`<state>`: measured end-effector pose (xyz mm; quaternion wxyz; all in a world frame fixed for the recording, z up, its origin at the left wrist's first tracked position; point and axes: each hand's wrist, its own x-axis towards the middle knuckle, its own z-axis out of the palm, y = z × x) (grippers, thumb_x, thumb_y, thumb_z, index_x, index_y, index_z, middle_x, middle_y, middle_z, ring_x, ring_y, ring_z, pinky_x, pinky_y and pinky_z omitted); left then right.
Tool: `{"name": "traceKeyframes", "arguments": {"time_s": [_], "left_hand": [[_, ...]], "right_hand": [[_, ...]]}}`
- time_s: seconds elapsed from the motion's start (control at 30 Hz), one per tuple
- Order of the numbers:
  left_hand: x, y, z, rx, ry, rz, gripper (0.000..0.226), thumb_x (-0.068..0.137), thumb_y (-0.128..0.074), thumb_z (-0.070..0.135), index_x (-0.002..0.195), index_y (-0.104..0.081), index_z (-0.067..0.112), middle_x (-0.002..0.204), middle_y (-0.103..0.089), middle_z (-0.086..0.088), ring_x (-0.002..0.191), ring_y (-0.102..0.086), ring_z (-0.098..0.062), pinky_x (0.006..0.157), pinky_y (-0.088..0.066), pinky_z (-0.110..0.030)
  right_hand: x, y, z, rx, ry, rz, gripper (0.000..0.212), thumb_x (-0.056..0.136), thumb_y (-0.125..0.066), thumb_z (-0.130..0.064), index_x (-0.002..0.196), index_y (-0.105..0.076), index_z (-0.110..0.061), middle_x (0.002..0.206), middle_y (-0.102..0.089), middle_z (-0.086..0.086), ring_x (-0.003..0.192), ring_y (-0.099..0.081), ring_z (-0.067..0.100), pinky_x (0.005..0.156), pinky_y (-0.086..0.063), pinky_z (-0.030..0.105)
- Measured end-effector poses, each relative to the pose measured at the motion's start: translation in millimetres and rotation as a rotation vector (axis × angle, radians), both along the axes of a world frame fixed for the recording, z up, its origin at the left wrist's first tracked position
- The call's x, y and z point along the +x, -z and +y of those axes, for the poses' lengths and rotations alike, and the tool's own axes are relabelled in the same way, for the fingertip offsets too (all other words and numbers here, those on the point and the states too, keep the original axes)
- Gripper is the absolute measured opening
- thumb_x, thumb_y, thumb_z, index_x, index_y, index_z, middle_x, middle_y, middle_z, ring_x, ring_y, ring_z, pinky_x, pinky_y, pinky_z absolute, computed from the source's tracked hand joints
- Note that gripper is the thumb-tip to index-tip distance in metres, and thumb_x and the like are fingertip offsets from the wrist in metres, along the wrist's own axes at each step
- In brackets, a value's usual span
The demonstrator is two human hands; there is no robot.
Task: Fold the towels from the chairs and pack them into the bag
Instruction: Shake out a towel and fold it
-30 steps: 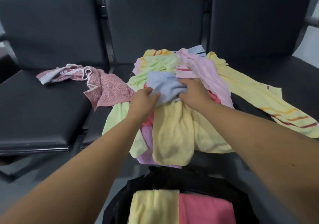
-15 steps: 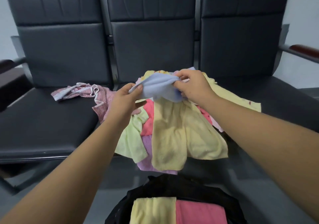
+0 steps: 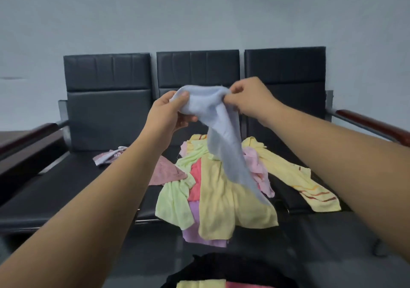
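Waiting room or office reception area is indicated. Three black padded chairs (image 3: 197,70) are joined side by side in one row, as seen in lobby bench seating. Backs are stitched in vertical panels and covered in leather-like upholstery. A grey metal frame (image 3: 329,101) is seen at the row's ends, and dark wooden armrests (image 3: 372,124) are fitted only at the two outer ends. The row is backed by a plain, pale grey wall (image 3: 199,10). Exact type of building cannot be told.
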<state>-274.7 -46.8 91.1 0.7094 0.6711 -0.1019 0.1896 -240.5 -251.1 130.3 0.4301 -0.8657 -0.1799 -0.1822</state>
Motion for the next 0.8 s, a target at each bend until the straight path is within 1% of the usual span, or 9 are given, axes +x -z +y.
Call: {"name": "traceKeyframes", "arguments": {"time_s": [0.1,0.23,0.37,0.4,0.47,0.53,0.63,0.7,0.8], "left_hand": [[-12,-16,2,0.033,0.005,-0.019,0.022,0.1,-0.064,0.027,0.103,-0.067,0.005,0.076,-0.064,-0.005,0.057,-0.055,-0.013,0.058,-0.049,-0.022],[-25,-40,2,0.1,0.113,-0.067,0.028,0.096,-0.069,0.032,0.098,-0.064,0.004,0.077,-0.046,-0.009,0.062,-0.04,-0.016,0.058,-0.038,-0.024],[-43,-67,-11,0.196,0.206,-0.093,0.03,0.094,-0.07,0.035,0.101,-0.069,0.005,0.09,-0.06,-0.013,0.081,-0.055,-0.024,0.073,-0.045,-0.033],[-45,-72,-13,0.221,0.209,-0.098,0.026,0.094,-0.071,0.033,0.101,-0.07,0.008,0.092,-0.064,-0.012,0.084,-0.06,-0.024,0.077,-0.048,-0.035],[-49,-80,-14,0.305,0.197,-0.105,0.018,0.094,-0.071,0.029,0.095,-0.072,0.011,0.09,-0.07,-0.01,0.084,-0.065,-0.022,0.082,-0.051,-0.038],[-53,-81,-13,0.411,0.182,-0.101,0.015,0.094,-0.072,0.026,0.092,-0.074,0.011,0.089,-0.073,-0.01,0.083,-0.067,-0.022,0.084,-0.051,-0.041],[-57,-73,-10,0.384,0.189,-0.068,0.023,0.093,-0.073,0.035,0.1,-0.074,0.013,0.095,-0.075,-0.008,0.086,-0.069,-0.019,0.086,-0.052,-0.041],[-62,-66,-9,0.316,0.239,-0.053,0.05,0.082,-0.08,0.047,0.115,-0.068,0.012,0.11,-0.073,-0.011,0.1,-0.068,-0.023,0.095,-0.051,-0.046],[-70,-47,-15,0.464,0.33,0.059,0.042,0.085,-0.082,0.029,0.121,-0.068,0.012,0.115,-0.075,-0.007,0.108,-0.071,-0.022,0.098,-0.055,-0.044]], "right_hand": [[-19,-13,-14,-0.125,-0.038,0.091,0.017,0.087,-0.073,-0.019,0.091,-0.075,-0.003,0.083,-0.065,0.01,0.074,-0.056,0.015,0.067,-0.048,0.027],[-38,-29,-25,-0.092,-0.205,0.147,0.02,0.086,-0.078,-0.019,0.095,-0.074,-0.001,0.09,-0.067,0.008,0.085,-0.061,0.016,0.078,-0.051,0.03],[-52,-44,-24,0.047,-0.438,0.269,0.037,0.088,-0.076,-0.007,0.116,-0.061,0.012,0.102,-0.063,0.021,0.097,-0.064,0.026,0.095,-0.054,0.041],[-56,-47,-21,0.098,-0.498,0.323,0.04,0.09,-0.074,-0.005,0.123,-0.059,0.01,0.105,-0.063,0.024,0.097,-0.066,0.028,0.093,-0.055,0.042],[-65,-51,-15,0.153,-0.585,0.425,0.041,0.093,-0.072,-0.007,0.13,-0.057,0.002,0.098,-0.064,0.018,0.079,-0.063,0.022,0.073,-0.054,0.033],[-71,-51,-12,0.096,-0.594,0.446,0.029,0.096,-0.07,-0.013,0.121,-0.063,-0.002,0.079,-0.055,0.006,0.061,-0.044,0.012,0.058,-0.039,0.024],[-74,-50,-10,0.069,-0.528,0.393,0.02,0.097,-0.07,-0.016,0.107,-0.07,0.001,0.067,-0.044,0.003,0.053,-0.033,0.011,0.053,-0.032,0.023],[-77,-55,-7,0.207,-0.52,0.361,0.023,0.096,-0.069,-0.013,0.109,-0.07,0.006,0.069,-0.05,0.006,0.052,-0.037,0.012,0.052,-0.035,0.023],[-83,-68,-1,0.382,-0.545,0.327,0.01,0.098,-0.066,-0.012,0.102,-0.072,-0.006,0.074,-0.057,0.006,0.053,-0.044,0.012,0.051,-0.039,0.022]]}}
